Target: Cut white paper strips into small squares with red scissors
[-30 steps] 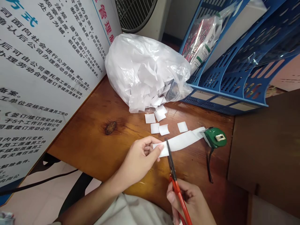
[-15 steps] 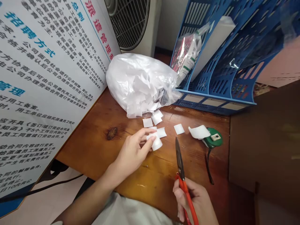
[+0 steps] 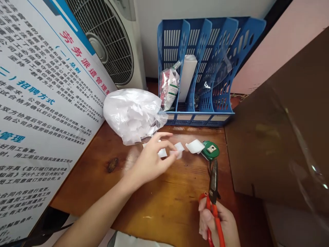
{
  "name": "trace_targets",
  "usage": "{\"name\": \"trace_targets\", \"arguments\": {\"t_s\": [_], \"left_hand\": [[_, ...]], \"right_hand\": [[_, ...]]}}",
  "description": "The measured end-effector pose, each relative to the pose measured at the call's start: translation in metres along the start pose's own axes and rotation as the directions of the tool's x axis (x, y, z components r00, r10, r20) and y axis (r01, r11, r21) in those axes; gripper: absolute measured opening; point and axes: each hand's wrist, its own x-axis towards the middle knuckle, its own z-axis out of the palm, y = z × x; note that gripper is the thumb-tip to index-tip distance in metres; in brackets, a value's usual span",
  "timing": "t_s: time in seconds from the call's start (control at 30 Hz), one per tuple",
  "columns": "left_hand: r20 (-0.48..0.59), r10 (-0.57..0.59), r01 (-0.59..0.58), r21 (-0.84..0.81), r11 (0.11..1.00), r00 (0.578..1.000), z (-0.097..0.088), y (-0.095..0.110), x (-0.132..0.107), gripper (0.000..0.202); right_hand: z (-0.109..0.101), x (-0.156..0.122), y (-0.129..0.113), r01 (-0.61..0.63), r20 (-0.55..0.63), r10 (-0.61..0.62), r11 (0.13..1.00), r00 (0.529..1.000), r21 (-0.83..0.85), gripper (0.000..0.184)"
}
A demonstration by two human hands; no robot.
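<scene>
Across the brown wooden table reaches my left hand [image 3: 156, 156], thumb and index fingertip close together in a pinch. At those fingertips is a blurred white paper square [image 3: 179, 155]. Partly covered by this hand, more paper squares [image 3: 162, 153] lie on the table. Another loose square [image 3: 179, 146] is just beyond the fingertips, beside a curled white paper strip [image 3: 195, 146]. My right hand [image 3: 218, 219] is wrapped around the orange-red handles of scissors [image 3: 213, 185], whose dark blades point up and away. A green tape measure [image 3: 210, 150] touches the strip's right end.
A clear plastic bag [image 3: 133, 109] full of white paper pieces stands at the back left. Behind it are a fan [image 3: 113, 44] and a blue file rack [image 3: 203, 115]. A printed board [image 3: 46, 113] borders the left; a brown panel [image 3: 277, 130] borders the right.
The camera view has turned, showing more of the rack. My left hand has moved right, towards the loose square and the strip. The scissors are now nearer the tape measure.
</scene>
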Motion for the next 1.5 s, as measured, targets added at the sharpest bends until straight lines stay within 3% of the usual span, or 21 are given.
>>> {"name": "trace_targets", "arguments": {"t_s": [0.17,0.27,0.4,0.5,0.63,0.77,0.9,1.0,1.07,1.23,1.37,1.5], "left_hand": [[0.183,-0.014,0.059,-0.246,0.968,0.983,0.042,-0.001,0.036,0.012],[0.179,-0.112,0.153,-0.235,0.96,0.977,0.055,-0.005,0.037,0.019],[0.175,-0.16,0.209,-0.315,0.926,0.971,0.045,-0.005,0.015,0.023],[0.252,-0.192,0.288,-0.43,0.856,0.948,0.032,-0.006,-0.01,0.024],[0.376,-0.21,0.4,-0.552,0.731,0.903,0.025,-0.015,-0.043,0.026],[0.378,-0.185,0.388,-0.581,0.716,0.907,0.024,-0.021,-0.063,0.022],[0.323,-0.169,0.323,-0.517,0.793,0.931,0.016,-0.017,-0.071,0.017],[0.353,-0.145,0.312,-0.483,0.818,0.925,0.012,-0.018,-0.074,0.015],[0.373,-0.15,0.338,-0.514,0.788,0.916,0.015,-0.021,-0.075,0.017],[0.369,-0.131,0.37,-0.71,0.6,0.92,0.025,-0.026,-0.078,0.021],[0.355,-0.107,0.347,-0.728,0.591,0.929,0.029,-0.024,-0.08,0.021],[0.344,-0.207,0.4,-0.73,0.554,0.916,0.036,-0.022,-0.082,0.024]], "right_hand": [[0.0,0.003,0.007,0.11,-0.043,-0.106,0.988,0.993,0.107,0.041],[0.0,0.003,0.009,0.135,-0.052,-0.129,0.981,0.99,0.139,0.038],[-0.001,0.004,0.01,0.15,-0.081,-0.14,0.979,0.987,0.137,0.04],[0.006,0.009,0.007,0.151,-0.119,-0.138,0.983,0.983,0.107,0.041],[0.035,0.022,-0.005,0.169,-0.202,-0.145,0.98,0.969,0.104,0.045],[0.066,0.034,-0.016,0.138,-0.253,-0.098,0.979,0.963,0.147,0.044],[0.076,0.035,-0.023,0.1,-0.15,-0.066,0.969,0.986,0.228,0.046],[0.076,0.032,-0.028,0.1,-0.124,-0.069,0.96,0.99,0.262,0.044],[0.075,0.03,-0.031,0.111,-0.132,-0.076,0.953,0.988,0.281,0.043],[0.077,0.031,-0.032,0.216,-0.256,-0.119,0.893,0.959,0.396,0.045],[0.075,0.034,-0.03,0.266,-0.35,-0.114,0.865,0.93,0.426,0.042],[0.074,0.034,-0.029,0.339,-0.411,-0.183,0.874,0.893,0.347,0.042]]}}
